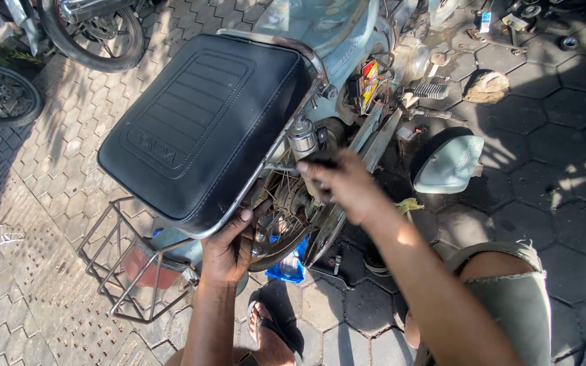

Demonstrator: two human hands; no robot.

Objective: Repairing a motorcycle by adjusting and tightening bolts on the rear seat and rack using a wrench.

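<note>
Blue plastic packet – lies on the paving under the rear wheel, crumpled, blue with a pale patch at its middle. Sticker on the motorbike frame beside the seat – roughly rectangular, red and yellow with some black, partly hidden by wires. Small box at the top, on the ground among loose parts – upright, white and blue, too small to tell more. No signs or screens.
</note>
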